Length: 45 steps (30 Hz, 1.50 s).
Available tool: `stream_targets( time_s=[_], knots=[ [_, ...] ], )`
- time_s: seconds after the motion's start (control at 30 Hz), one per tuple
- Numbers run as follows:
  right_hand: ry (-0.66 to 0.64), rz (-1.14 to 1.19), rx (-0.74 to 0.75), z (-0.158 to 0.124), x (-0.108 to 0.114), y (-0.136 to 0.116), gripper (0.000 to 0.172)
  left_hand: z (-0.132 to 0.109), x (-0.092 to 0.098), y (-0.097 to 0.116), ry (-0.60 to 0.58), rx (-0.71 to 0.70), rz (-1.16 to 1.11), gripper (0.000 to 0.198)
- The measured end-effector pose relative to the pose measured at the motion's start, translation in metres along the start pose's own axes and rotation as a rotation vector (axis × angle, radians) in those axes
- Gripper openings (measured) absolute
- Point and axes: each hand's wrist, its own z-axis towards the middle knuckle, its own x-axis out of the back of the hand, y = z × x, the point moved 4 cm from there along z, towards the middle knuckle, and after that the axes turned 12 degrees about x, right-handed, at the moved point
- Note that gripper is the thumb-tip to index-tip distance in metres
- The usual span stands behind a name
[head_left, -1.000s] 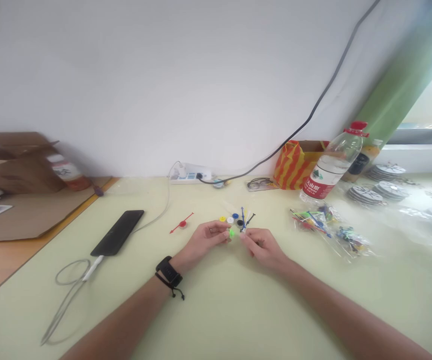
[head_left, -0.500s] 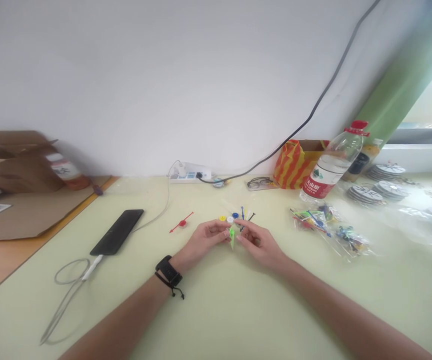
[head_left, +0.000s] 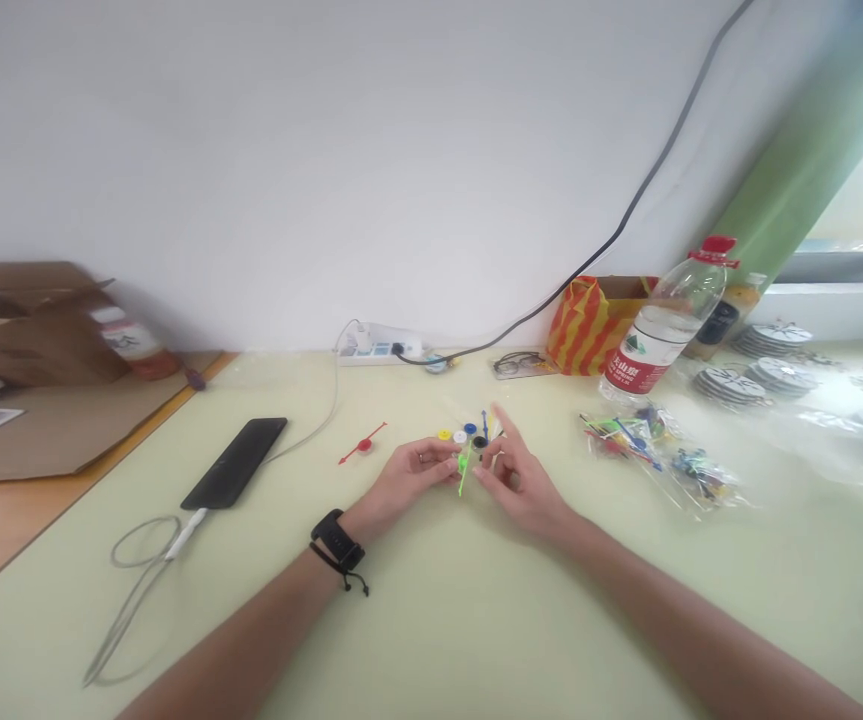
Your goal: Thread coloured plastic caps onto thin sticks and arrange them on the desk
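Note:
Between finger and thumb, my left hand (head_left: 417, 475) pinches a bright green arrow spinner (head_left: 464, 466), its arrow standing at a slant. Close on its right side is my right hand (head_left: 519, 478), empty, with the index finger raised and the thumb apart. Just beyond the hands lie a yellow disc (head_left: 444, 435), a white disc (head_left: 459, 437), a blue disc (head_left: 470, 428) and a black disc (head_left: 480, 442). A blue arrow (head_left: 485, 422) and pale arrows lie beside them, partly hidden by my right hand. To the left rests a red arrow spinner (head_left: 364, 445).
Clear bags of coloured spinner parts (head_left: 626, 440) lie at the right, before a large water bottle (head_left: 645, 345) and a striped bag (head_left: 581, 325). Behind are stacked discs (head_left: 731, 388). A black phone (head_left: 234, 463) with its cable is at the left; a power strip (head_left: 378, 346) stands by the wall.
The green arrow has turned in my left hand and now shows longer. My right index finger has lifted away from it and points up; the black disc has come into view.

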Motion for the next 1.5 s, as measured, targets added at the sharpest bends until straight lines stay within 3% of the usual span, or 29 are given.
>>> stream_targets(
  time_s=[0.03,0.1,0.17,0.33,0.5,0.8,0.87,0.93,1.07,1.2,1.23,1.4,1.5],
  knots=[
    [-0.033,-0.027,-0.006,0.001,0.0,-0.001,0.032,0.001,0.001,-0.001,0.011,0.005,-0.007,0.034],
    [-0.089,-0.062,-0.014,0.003,0.001,-0.002,0.053,0.002,0.003,-0.004,0.026,0.014,-0.014,0.034],
    [-0.095,-0.078,-0.006,0.004,0.003,-0.003,0.061,0.002,0.004,-0.005,0.025,0.015,-0.011,0.034],
    [-0.044,-0.006,-0.025,0.004,0.003,-0.004,0.03,0.001,0.002,-0.001,0.015,0.0,0.014,0.035],
    [-0.058,0.019,-0.026,0.001,0.0,-0.004,0.049,0.0,0.001,0.001,0.006,-0.008,0.022,0.036],
    [-0.038,-0.002,-0.011,-0.001,-0.001,-0.004,0.063,0.001,0.002,-0.002,0.002,0.001,0.02,0.038],
    [-0.004,0.007,-0.021,-0.001,0.001,-0.004,0.052,0.002,0.003,-0.002,0.008,-0.004,0.019,0.038],
    [-0.037,0.028,-0.03,0.0,0.002,-0.005,0.026,0.002,0.003,-0.003,0.016,-0.005,0.009,0.037],
    [-0.175,0.139,-0.036,0.003,0.001,-0.008,0.055,0.002,0.004,-0.004,0.038,0.008,0.002,0.036],
    [-0.053,0.201,-0.091,0.006,0.003,-0.006,0.031,0.002,0.003,-0.003,0.032,0.002,0.015,0.036],
    [-0.025,0.212,-0.102,0.006,0.003,-0.005,0.033,0.002,0.003,-0.003,0.032,-0.002,0.018,0.036],
    [0.042,0.091,-0.024,0.001,0.002,0.0,0.081,0.002,0.003,-0.003,0.035,0.007,0.018,0.035],
    [0.006,-0.095,0.11,-0.004,0.001,0.0,0.087,0.001,0.003,-0.003,0.044,0.021,0.022,0.034]
  ],
)
